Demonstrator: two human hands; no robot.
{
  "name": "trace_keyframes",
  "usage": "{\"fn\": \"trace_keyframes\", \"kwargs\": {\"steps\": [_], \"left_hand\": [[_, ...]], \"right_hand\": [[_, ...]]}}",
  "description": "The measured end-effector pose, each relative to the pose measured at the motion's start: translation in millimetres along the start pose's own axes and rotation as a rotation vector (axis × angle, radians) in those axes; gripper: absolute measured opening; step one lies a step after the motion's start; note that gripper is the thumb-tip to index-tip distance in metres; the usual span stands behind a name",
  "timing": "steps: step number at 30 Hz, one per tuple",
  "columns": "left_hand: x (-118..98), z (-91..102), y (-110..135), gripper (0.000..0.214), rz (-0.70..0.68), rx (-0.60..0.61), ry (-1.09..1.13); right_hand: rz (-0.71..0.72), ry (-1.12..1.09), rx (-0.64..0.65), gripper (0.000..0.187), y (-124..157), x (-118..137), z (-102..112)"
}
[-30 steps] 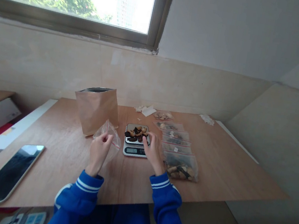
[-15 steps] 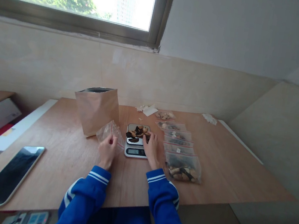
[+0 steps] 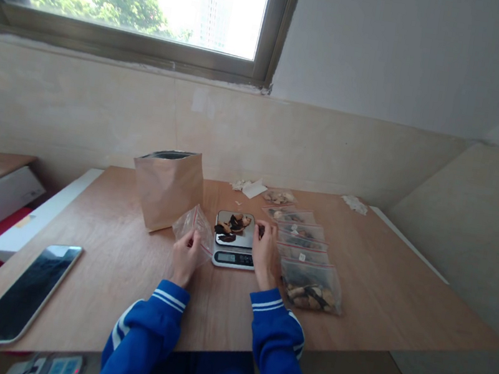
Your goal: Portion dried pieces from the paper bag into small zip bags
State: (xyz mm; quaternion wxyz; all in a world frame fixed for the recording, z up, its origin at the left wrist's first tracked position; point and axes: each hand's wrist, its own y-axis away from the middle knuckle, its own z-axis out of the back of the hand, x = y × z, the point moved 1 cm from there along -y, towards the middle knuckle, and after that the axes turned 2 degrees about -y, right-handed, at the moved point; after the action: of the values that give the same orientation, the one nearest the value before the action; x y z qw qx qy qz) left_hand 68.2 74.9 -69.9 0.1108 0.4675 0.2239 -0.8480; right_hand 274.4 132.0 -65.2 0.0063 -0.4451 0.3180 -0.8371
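A small kitchen scale (image 3: 234, 249) sits mid-table with dark and tan dried pieces (image 3: 232, 225) on its platform. My left hand (image 3: 185, 256) pinches a clear zip bag with a red strip (image 3: 195, 229), holding it up just left of the scale. At the scale's right edge my right hand (image 3: 264, 254) has its fingers closed on a dark piece lifted off the platform. Several filled zip bags (image 3: 308, 266) lie in a row to the right of my right hand.
A brown paper bag (image 3: 168, 188) stands open behind the zip bag. A phone (image 3: 24, 292) lies at the table's left front with a cable. Crumpled white paper (image 3: 248, 185) and another scrap (image 3: 353, 203) lie near the wall. A white ledge borders the table's left side.
My left hand has brought the clear bag lower and closer to the scale. My right hand has pulled back from the pile to the scale's right edge with a piece.
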Motion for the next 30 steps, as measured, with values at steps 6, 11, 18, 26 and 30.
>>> {"fn": "trace_keyframes", "kwargs": {"steps": [6,11,18,26,30], "left_hand": [[-1.3,-0.5,1.3,0.042,-0.017,0.036,0.038],[0.6,-0.8,3.6,0.043,-0.085,0.071,0.163],[5.2,-4.6,2.4,0.045,0.091,-0.044,0.242],[10.8,-5.9,0.3,0.04,0.137,-0.128,0.307],[14.9,-7.9,-0.2,0.041,0.134,-0.167,0.481]], "right_hand": [[-0.164,-0.531,0.397,0.024,10.9,70.0,-34.2],[-0.179,-0.433,0.539,0.015,21.1,100.9,-63.0],[0.078,-0.455,0.499,0.028,13.5,112.6,-43.0],[0.475,0.079,0.53,0.029,10.3,53.6,-36.1],[0.554,0.279,0.614,0.03,16.8,41.7,-43.6]]}}
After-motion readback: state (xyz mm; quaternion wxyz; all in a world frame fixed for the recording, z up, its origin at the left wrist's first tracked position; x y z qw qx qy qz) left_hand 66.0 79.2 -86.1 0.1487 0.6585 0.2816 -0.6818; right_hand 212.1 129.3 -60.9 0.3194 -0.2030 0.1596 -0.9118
